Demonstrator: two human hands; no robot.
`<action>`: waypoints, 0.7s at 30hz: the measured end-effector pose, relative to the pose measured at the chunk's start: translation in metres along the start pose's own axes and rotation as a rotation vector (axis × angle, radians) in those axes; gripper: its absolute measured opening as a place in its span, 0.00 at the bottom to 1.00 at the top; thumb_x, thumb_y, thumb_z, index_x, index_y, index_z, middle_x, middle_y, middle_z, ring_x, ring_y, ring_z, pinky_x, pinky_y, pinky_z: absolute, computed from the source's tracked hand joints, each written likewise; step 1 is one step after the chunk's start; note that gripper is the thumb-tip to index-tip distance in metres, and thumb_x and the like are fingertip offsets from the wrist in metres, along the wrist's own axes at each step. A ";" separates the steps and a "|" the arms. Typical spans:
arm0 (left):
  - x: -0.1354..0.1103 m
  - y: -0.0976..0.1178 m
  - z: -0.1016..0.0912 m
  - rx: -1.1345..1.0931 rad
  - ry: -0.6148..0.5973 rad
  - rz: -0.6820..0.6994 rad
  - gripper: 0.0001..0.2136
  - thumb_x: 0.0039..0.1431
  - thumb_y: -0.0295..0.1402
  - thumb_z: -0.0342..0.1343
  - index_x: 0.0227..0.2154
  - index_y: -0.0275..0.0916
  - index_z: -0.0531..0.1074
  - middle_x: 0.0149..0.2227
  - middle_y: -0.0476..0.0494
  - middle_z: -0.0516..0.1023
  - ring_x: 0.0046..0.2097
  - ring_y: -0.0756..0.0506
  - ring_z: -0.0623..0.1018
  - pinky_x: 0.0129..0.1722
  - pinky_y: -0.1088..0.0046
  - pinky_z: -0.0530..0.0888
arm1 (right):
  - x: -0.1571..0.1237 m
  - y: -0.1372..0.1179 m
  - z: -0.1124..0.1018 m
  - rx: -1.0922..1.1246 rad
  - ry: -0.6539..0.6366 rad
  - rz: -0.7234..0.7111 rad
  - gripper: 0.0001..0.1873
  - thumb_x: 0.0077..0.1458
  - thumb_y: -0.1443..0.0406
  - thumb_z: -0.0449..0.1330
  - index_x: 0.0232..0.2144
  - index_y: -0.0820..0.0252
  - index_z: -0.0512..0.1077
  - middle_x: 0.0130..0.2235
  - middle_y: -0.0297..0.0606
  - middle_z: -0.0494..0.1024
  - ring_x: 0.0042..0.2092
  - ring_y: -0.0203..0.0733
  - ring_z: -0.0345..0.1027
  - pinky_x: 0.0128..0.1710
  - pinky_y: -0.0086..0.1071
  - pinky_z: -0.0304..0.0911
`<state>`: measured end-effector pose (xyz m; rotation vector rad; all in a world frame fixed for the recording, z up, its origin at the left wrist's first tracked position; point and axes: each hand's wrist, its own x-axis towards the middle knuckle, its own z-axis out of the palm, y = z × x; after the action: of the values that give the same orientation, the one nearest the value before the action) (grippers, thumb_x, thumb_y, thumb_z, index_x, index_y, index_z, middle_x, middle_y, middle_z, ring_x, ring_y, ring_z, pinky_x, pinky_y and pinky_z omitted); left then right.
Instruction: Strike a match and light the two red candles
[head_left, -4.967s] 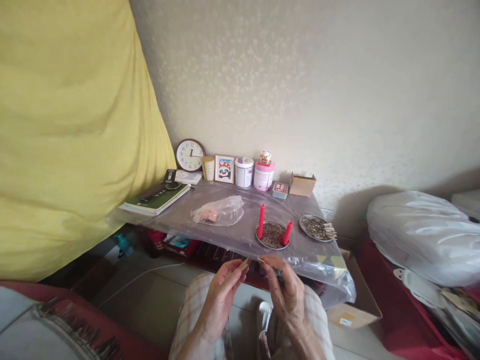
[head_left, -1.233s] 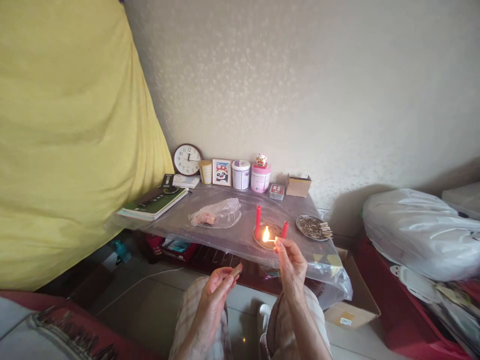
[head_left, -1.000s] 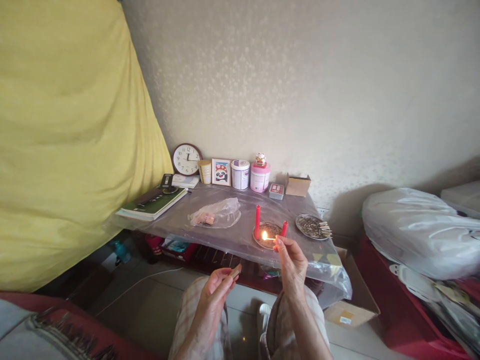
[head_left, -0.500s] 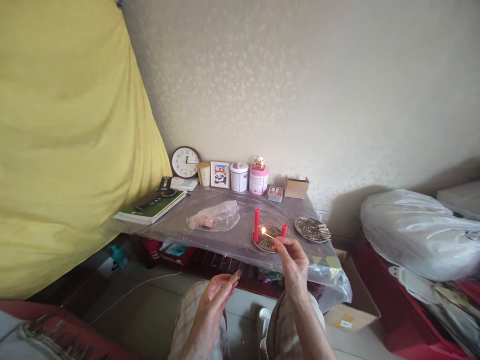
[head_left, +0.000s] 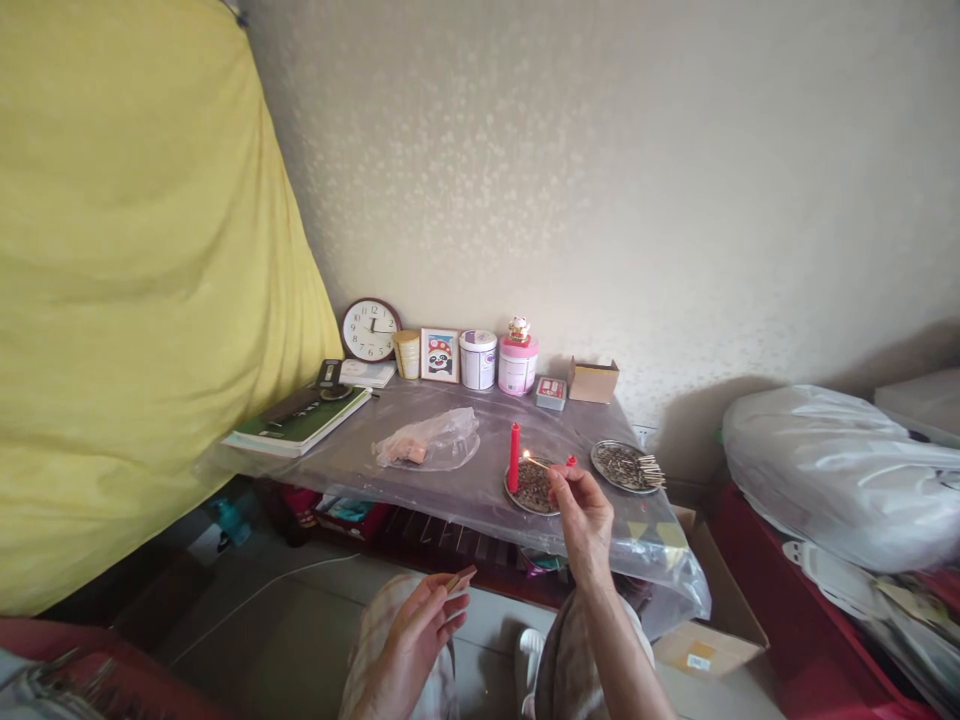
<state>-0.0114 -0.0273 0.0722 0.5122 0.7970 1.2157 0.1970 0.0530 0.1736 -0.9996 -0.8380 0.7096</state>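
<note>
At the far left we are recording a yellow cloth that is running out of frame. A table is lying under a clear plastic sheet. On it a stack of books is sitting near a clock, and a plastic bag is holding something pinkish that we are unable to identify.

Low in the view, the left hand is pinching a small matchbox between thumb and fingertips, and its wrist is being cut off by the lower edge.

Further right, a tall red candle is standing upright on a round plate. The right hand is pinching a burning match. Its flame is sitting just beside the candle's top, and we cannot tell whether they are touching. A short red candle is showing only its tip behind that hand. A second plate is carrying sticks too small to name.
</note>
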 end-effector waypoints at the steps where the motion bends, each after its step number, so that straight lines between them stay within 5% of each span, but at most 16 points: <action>1: 0.003 -0.003 -0.006 -0.018 -0.002 -0.013 0.18 0.46 0.43 0.72 0.39 0.39 0.82 0.47 0.36 0.84 0.44 0.41 0.79 0.45 0.66 0.74 | 0.001 0.000 0.001 -0.004 0.002 -0.005 0.22 0.39 0.49 0.72 0.27 0.61 0.76 0.25 0.33 0.75 0.25 0.33 0.62 0.26 0.28 0.61; 8: 0.013 -0.020 -0.037 -0.203 0.002 -0.103 0.12 0.47 0.37 0.73 0.35 0.41 0.82 0.42 0.39 0.86 0.40 0.41 0.82 0.43 0.63 0.75 | 0.008 0.004 0.010 -0.041 0.007 -0.037 0.22 0.43 0.48 0.70 0.28 0.60 0.75 0.24 0.31 0.72 0.24 0.33 0.61 0.23 0.27 0.59; 21: 0.020 -0.028 -0.057 -0.294 -0.145 -0.189 0.15 0.47 0.41 0.72 0.38 0.43 0.83 0.46 0.39 0.86 0.43 0.40 0.81 0.47 0.61 0.71 | 0.029 0.016 0.024 -0.199 0.071 -0.099 0.22 0.48 0.47 0.65 0.30 0.61 0.75 0.25 0.33 0.74 0.24 0.36 0.63 0.24 0.29 0.59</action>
<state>-0.0350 -0.0195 0.0102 0.2737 0.5190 1.0833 0.1892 0.0928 0.1735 -1.1462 -0.9013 0.5107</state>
